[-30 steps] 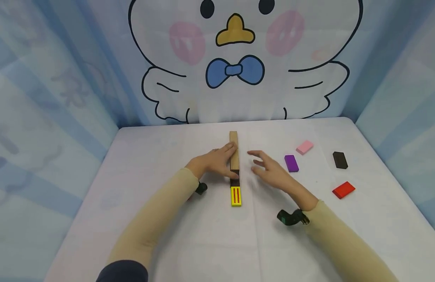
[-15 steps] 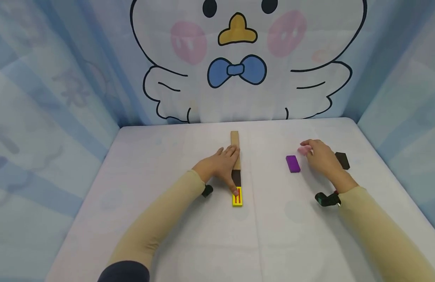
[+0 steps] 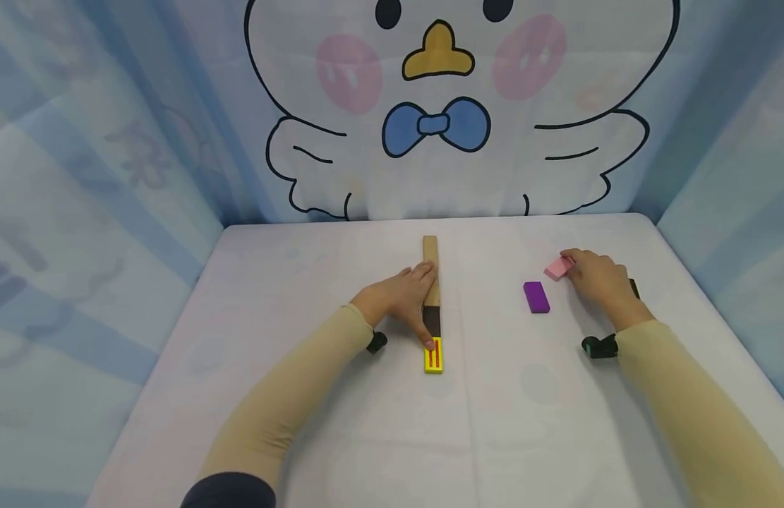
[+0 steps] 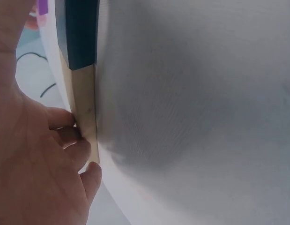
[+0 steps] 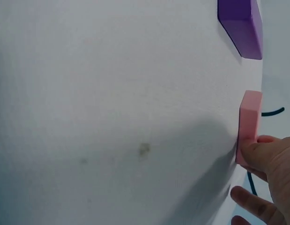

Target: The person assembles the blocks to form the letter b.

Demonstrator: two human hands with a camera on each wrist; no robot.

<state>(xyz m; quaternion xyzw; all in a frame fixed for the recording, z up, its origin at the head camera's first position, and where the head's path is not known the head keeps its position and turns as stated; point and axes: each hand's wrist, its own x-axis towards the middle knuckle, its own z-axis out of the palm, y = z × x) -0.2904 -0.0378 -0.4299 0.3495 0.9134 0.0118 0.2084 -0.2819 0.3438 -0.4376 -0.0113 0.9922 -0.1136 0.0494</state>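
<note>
My left hand (image 3: 399, 298) lies spread over a straight row in the middle of the table. Its fingers rest on the light wooden bar (image 3: 431, 248), and its thumb touches the yellow block (image 3: 433, 363) with red stripes at the near end. Between those two sits a dark brown block (image 3: 432, 321). In the left wrist view, fingertips are against the side of the wooden bar (image 4: 87, 101). Over to the right, my right hand (image 3: 598, 282) pinches a pink block (image 3: 558, 268) between thumb and fingers; the right wrist view has the pink block (image 5: 249, 112) low at the table surface.
A purple block (image 3: 536, 297) lies just left of my right hand. The dark block (image 3: 634, 288) behind that hand is mostly hidden. A white cloth covers the table (image 3: 525, 423), and a printed curtain (image 3: 442, 176) stands along its back edge.
My right hand has moved from beside the row out to the right and taken hold of the pink block. My left thumb has slid from the dark block onto the yellow one.
</note>
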